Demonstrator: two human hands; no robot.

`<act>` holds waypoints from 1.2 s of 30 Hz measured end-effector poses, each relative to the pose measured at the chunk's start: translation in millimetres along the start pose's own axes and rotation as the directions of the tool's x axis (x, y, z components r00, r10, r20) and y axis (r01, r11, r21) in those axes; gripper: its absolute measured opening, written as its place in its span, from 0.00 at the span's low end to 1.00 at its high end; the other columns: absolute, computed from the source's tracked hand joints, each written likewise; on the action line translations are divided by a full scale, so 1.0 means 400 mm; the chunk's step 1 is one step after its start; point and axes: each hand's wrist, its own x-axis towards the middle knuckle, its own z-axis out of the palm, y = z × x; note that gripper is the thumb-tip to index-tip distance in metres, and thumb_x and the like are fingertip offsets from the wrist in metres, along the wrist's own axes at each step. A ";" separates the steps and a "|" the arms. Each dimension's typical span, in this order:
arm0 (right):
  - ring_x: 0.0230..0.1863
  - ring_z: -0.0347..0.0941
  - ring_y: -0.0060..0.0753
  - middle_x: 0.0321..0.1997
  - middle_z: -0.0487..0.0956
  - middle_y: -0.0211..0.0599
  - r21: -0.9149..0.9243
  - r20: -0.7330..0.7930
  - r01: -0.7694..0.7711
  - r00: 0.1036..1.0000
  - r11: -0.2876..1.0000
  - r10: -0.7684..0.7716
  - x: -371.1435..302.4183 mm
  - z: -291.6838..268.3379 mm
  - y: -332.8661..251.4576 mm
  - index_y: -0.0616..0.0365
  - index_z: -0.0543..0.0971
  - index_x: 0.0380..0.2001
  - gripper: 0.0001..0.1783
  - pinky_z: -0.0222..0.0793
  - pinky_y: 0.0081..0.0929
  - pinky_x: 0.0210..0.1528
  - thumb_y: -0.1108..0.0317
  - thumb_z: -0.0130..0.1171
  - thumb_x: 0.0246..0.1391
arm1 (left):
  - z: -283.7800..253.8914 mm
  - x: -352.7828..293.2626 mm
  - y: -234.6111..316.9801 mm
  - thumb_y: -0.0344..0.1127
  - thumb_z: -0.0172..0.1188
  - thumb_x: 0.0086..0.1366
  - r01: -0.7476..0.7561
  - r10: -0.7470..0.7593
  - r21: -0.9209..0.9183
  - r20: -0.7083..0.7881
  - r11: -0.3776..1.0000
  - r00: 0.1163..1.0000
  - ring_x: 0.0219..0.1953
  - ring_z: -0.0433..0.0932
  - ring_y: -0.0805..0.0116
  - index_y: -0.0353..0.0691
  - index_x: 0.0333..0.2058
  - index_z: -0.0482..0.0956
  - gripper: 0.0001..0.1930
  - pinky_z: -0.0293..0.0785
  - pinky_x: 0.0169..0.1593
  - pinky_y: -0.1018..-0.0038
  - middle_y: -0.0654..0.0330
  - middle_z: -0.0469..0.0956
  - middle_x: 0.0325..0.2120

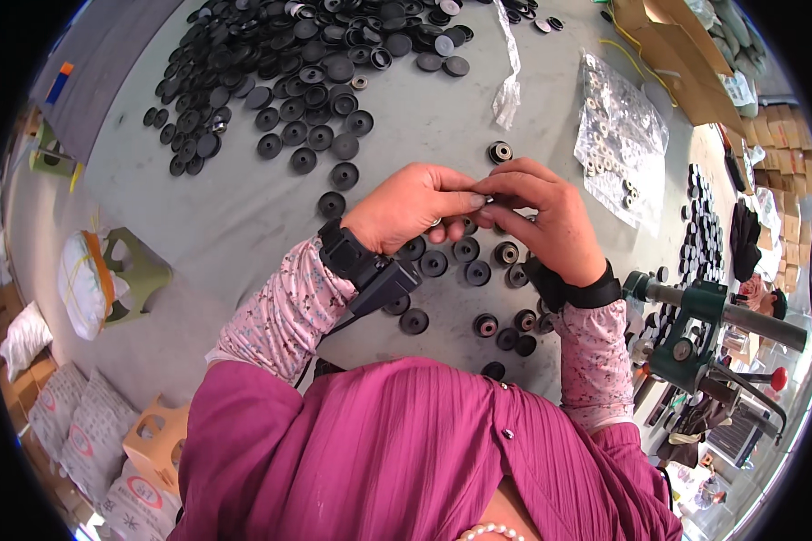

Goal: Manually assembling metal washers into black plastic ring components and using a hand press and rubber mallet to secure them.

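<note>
A grey table fills most of the scene. The broadest thing on it is a heap of round black caps at the far side, left of centre, with strays trailing toward the near side. A green hand press stands at the near right. Farther off on the right lies a clear plastic bag with small metal rings inside, just beside an open cardboard box.

The left hand and right hand meet over the middle, each partly closed, thumb and fingers pinched together on a small metal piece; it is mostly covered, so its shape is hard to make out. Loose black caps lie beneath and nearer; one metal-centred cap sits just beyond the right hand's fingers.
</note>
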 end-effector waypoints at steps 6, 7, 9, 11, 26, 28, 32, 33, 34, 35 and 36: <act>0.35 0.82 0.38 0.38 0.81 0.39 -0.135 -0.040 -0.130 0.991 0.982 0.125 0.001 0.007 0.022 0.61 0.84 0.41 0.11 0.77 0.32 0.39 0.77 0.67 0.54 | -0.025 -0.008 0.013 0.33 0.52 0.76 -0.141 0.134 -0.014 -0.218 0.990 0.967 0.36 0.78 0.76 0.35 0.59 0.76 0.17 0.75 0.39 0.80 0.56 0.82 0.50; 0.34 0.81 0.39 0.37 0.81 0.39 -0.128 -0.023 -0.131 0.991 0.983 0.129 0.007 0.018 0.026 0.60 0.85 0.41 0.10 0.77 0.33 0.39 0.76 0.67 0.53 | -0.027 -0.011 0.019 0.33 0.50 0.76 -0.192 0.174 -0.032 -0.296 0.981 0.939 0.40 0.80 0.75 0.35 0.60 0.76 0.17 0.76 0.43 0.79 0.55 0.81 0.52; 0.34 0.81 0.41 0.36 0.82 0.39 -0.121 -0.005 -0.132 0.991 0.984 0.133 0.012 0.032 0.036 0.60 0.85 0.41 0.10 0.76 0.35 0.39 0.75 0.67 0.53 | -0.017 -0.015 0.020 0.33 0.50 0.77 -0.218 0.186 -0.071 -0.307 0.973 0.933 0.44 0.80 0.72 0.35 0.60 0.75 0.17 0.77 0.47 0.77 0.54 0.80 0.54; 0.34 0.81 0.44 0.35 0.82 0.40 -0.130 -0.004 -0.204 0.979 0.970 0.205 0.016 0.036 0.047 0.59 0.86 0.39 0.09 0.76 0.36 0.40 0.74 0.68 0.53 | -0.007 -0.013 0.024 0.33 0.49 0.77 -0.248 0.203 -0.109 -0.317 0.963 0.926 0.49 0.81 0.70 0.35 0.60 0.74 0.17 0.78 0.51 0.75 0.53 0.79 0.56; 0.33 0.80 0.30 0.37 0.81 0.36 -0.271 -0.057 -0.180 0.984 0.946 0.171 0.037 0.051 0.050 0.64 0.83 0.36 0.09 0.75 0.28 0.37 0.73 0.70 0.52 | -0.020 -0.050 0.044 0.34 0.57 0.76 -0.199 0.248 0.182 -0.311 0.963 0.918 0.37 0.83 0.74 0.35 0.59 0.78 0.18 0.82 0.41 0.78 0.59 0.84 0.42; 0.33 0.80 0.32 0.38 0.81 0.36 -0.153 -0.068 -0.111 0.992 0.982 0.102 0.026 0.055 0.023 0.63 0.83 0.38 0.11 0.76 0.29 0.38 0.74 0.71 0.51 | -0.022 -0.068 0.046 0.34 0.59 0.74 -0.195 0.250 0.187 -0.337 0.963 0.908 0.36 0.83 0.75 0.35 0.60 0.78 0.19 0.79 0.36 0.79 0.59 0.84 0.40; 0.34 0.80 0.35 0.40 0.81 0.37 -0.039 0.023 0.116 0.993 0.993 -0.115 0.000 0.088 -0.058 0.59 0.83 0.45 0.19 0.78 0.31 0.40 0.74 0.72 0.47 | 0.015 -0.143 -0.004 0.33 0.60 0.74 -0.208 0.265 0.206 -0.304 0.956 0.915 0.31 0.81 0.78 0.35 0.63 0.75 0.21 0.74 0.30 0.83 0.63 0.83 0.33; 0.35 0.81 0.36 0.40 0.81 0.36 -0.066 0.041 0.121 0.992 0.990 -0.119 -0.003 0.097 -0.070 0.58 0.83 0.45 0.19 0.78 0.31 0.40 0.74 0.73 0.47 | 0.012 -0.159 -0.012 0.33 0.61 0.73 -0.208 0.296 0.293 -0.302 0.933 0.906 0.26 0.77 0.81 0.37 0.64 0.74 0.23 0.68 0.26 0.84 0.65 0.81 0.31; 0.35 0.81 0.36 0.40 0.81 0.36 -0.059 0.041 0.121 0.992 0.991 -0.118 -0.006 0.106 -0.073 0.58 0.83 0.45 0.19 0.78 0.31 0.40 0.74 0.73 0.47 | 0.014 -0.171 -0.016 0.33 0.61 0.73 -0.201 0.292 0.293 -0.306 0.935 0.906 0.26 0.77 0.81 0.37 0.64 0.74 0.23 0.68 0.26 0.84 0.65 0.81 0.31; 0.35 0.82 0.36 0.40 0.81 0.37 -0.067 0.052 0.123 0.991 0.990 -0.119 -0.009 0.115 -0.076 0.57 0.83 0.45 0.19 0.78 0.32 0.40 0.73 0.73 0.48 | 0.018 -0.185 -0.018 0.33 0.61 0.73 -0.182 0.268 0.274 -0.323 0.944 0.907 0.24 0.75 0.82 0.38 0.65 0.73 0.23 0.65 0.25 0.84 0.66 0.81 0.30; 0.36 0.82 0.37 0.40 0.82 0.37 -0.077 0.063 0.126 0.991 0.989 -0.121 -0.010 0.123 -0.079 0.57 0.84 0.45 0.18 0.78 0.32 0.40 0.73 0.73 0.48 | 0.021 -0.198 -0.021 0.33 0.62 0.73 -0.163 0.246 0.254 -0.339 0.953 0.908 0.23 0.72 0.83 0.39 0.65 0.73 0.23 0.63 0.24 0.84 0.67 0.80 0.30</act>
